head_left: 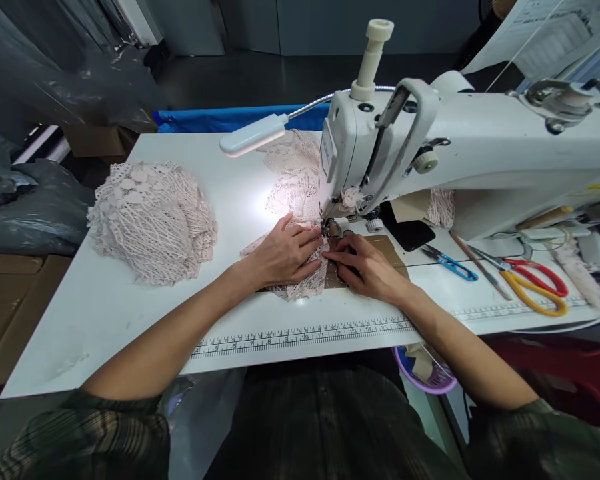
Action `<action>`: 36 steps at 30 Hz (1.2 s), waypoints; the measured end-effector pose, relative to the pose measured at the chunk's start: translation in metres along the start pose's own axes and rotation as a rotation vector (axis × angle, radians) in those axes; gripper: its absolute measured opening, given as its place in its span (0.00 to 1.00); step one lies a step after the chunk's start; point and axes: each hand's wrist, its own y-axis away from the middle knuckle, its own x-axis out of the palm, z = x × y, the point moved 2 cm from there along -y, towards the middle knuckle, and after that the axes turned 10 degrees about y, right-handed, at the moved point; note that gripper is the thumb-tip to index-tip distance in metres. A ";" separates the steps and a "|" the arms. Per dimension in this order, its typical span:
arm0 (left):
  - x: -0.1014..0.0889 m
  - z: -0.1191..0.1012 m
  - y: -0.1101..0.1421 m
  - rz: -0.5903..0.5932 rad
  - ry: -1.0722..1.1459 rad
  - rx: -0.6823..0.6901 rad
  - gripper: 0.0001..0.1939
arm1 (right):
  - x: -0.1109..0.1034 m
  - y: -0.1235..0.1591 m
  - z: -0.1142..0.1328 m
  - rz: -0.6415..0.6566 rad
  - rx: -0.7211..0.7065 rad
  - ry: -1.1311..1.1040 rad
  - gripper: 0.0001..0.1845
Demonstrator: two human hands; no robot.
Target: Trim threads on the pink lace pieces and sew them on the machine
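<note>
Pale pink lace fabric lies under the needle area of a white sewing machine. My left hand rests flat on the lace, fingers stretched toward the presser foot. On the other side of the foot, my right hand has its fingers bent and its thumb and fingertips together at the lace's right edge. Its fingertips partly hide the cloth there. More of the lace extends behind the needle, under a lit lamp.
A heap of lace sits on the table's left side. To the right lie blue thread snips, yellow-and-red-handled scissors and a black flat object. A printed ruler runs along the front edge. Below hangs a purple basket.
</note>
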 end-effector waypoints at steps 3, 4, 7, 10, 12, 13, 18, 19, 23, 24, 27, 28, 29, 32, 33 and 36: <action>0.000 0.001 -0.001 -0.002 0.022 0.002 0.21 | 0.000 0.000 0.000 0.003 0.009 0.001 0.19; 0.000 0.001 -0.001 0.002 0.029 -0.002 0.21 | 0.000 -0.001 0.000 0.004 0.013 0.003 0.18; 0.000 0.003 -0.001 0.009 0.049 -0.027 0.21 | 0.000 -0.001 0.001 0.016 0.018 0.012 0.18; 0.000 0.004 -0.001 0.012 0.062 -0.041 0.21 | -0.001 -0.002 0.001 0.022 0.017 0.029 0.18; 0.001 0.005 -0.001 0.015 0.063 -0.045 0.21 | -0.001 -0.003 0.002 0.023 0.017 0.046 0.18; 0.001 0.006 -0.002 0.019 0.060 -0.049 0.21 | 0.000 -0.004 0.002 0.021 0.018 0.057 0.18; 0.002 0.007 -0.004 0.040 0.040 -0.094 0.22 | 0.002 -0.007 0.002 0.022 0.026 0.120 0.18; 0.001 0.006 -0.005 0.042 0.035 -0.109 0.23 | 0.002 -0.008 0.002 0.030 0.028 0.134 0.18; 0.002 -0.001 -0.009 0.036 0.004 -0.190 0.23 | -0.002 -0.015 0.003 0.085 0.025 0.179 0.18; 0.002 -0.003 -0.010 0.028 -0.005 -0.215 0.23 | -0.003 -0.018 0.003 0.101 0.023 0.190 0.18; 0.005 -0.010 -0.014 -0.009 -0.037 -0.292 0.22 | -0.005 -0.023 0.002 0.147 0.022 0.213 0.18; 0.007 -0.012 -0.015 -0.022 -0.046 -0.314 0.22 | -0.005 -0.024 0.001 0.152 0.022 0.210 0.18; 0.008 -0.013 -0.015 -0.033 -0.053 -0.333 0.22 | -0.005 -0.025 0.000 0.148 0.018 0.196 0.18; 0.011 -0.014 -0.015 -0.053 -0.054 -0.370 0.23 | -0.007 -0.022 -0.006 0.080 0.031 0.097 0.17; 0.012 -0.013 -0.015 -0.056 -0.051 -0.373 0.23 | -0.008 -0.020 -0.009 0.058 0.071 0.061 0.17; 0.013 -0.012 -0.015 -0.071 -0.040 -0.371 0.23 | -0.014 -0.015 -0.018 0.038 0.268 0.006 0.17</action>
